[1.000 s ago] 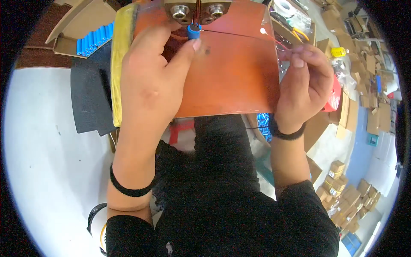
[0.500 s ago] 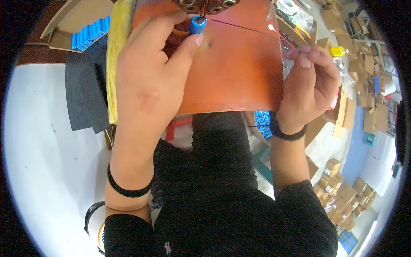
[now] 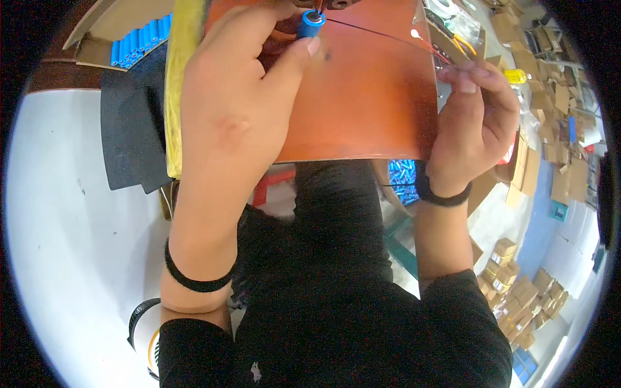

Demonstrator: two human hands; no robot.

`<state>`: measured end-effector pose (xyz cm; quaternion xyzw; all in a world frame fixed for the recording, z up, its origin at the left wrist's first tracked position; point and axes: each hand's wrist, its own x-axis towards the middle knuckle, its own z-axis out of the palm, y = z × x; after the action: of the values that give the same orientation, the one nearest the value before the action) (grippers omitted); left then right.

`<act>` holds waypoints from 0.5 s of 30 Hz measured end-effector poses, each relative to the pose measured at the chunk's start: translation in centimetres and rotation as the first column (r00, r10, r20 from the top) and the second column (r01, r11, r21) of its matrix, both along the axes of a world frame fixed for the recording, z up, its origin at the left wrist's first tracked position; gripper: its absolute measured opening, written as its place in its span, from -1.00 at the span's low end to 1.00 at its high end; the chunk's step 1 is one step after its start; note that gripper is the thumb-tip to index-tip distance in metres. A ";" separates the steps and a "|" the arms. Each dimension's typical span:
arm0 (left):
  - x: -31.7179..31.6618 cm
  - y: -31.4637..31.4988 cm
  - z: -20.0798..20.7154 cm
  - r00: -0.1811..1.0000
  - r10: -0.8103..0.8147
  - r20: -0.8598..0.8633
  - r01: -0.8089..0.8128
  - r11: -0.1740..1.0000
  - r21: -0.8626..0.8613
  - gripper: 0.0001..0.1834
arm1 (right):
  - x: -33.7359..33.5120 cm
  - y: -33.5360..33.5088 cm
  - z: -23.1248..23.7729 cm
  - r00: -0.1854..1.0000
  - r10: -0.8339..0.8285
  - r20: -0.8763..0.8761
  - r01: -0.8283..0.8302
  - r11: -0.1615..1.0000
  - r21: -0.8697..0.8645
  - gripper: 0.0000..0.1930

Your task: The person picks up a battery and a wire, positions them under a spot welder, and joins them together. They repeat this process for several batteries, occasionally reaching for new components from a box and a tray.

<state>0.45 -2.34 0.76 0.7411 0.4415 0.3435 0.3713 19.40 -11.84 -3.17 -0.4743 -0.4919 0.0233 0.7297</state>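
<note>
My left hand point(image 3: 236, 97) grips a blue cylindrical battery cell point(image 3: 311, 26) between thumb and fingers, its metal end facing up. The cell's top sits right at the metal tips of a spot-welding head point(image 3: 321, 5) at the upper edge. A thin black wire point(image 3: 378, 32) runs from the cell's top toward the right. My right hand point(image 3: 475, 123) is closed in a pinch at the board's right edge, where the black wire and a red wire point(image 3: 440, 55) meet the fingertips. A small white connector point(image 3: 415, 33) lies near the red wire.
Under the work is an orange-brown board point(image 3: 362, 110) with a yellow-covered edge point(image 3: 173, 97). Rows of blue cells point(image 3: 139, 42) stand in a cardboard box at upper left. More cells point(image 3: 402, 181) fill a container below right. Yellow-handled pliers point(image 3: 464, 45) lie at upper right.
The board and both hands sit slightly higher and further right in the picture. The left hand still holds the cell at the welding tips; the right hand's pinch looks the same.
</note>
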 end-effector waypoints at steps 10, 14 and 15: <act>0.0 0.1 0.1 0.996 -0.074 -0.045 0.078 0.993 0.084 -0.73 | 0.0 -0.2 0.1 1.000 -0.014 0.002 0.014 1.000 -0.019 -0.85; -0.1 0.6 -0.4 0.998 -0.062 -0.011 0.063 0.998 0.021 -0.73 | -0.4 -0.2 0.9 1.000 0.001 0.020 -0.002 1.000 0.007 -0.85; -0.2 0.9 -0.8 0.987 -0.128 0.102 0.127 0.992 0.014 -0.74 | -0.6 -0.1 1.3 1.000 0.017 0.024 -0.018 1.000 0.017 -0.85</act>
<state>0.24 -1.46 0.01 0.7505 0.3723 0.3584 0.4120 18.75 -11.97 -1.83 -0.4638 -0.5050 0.0196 0.7276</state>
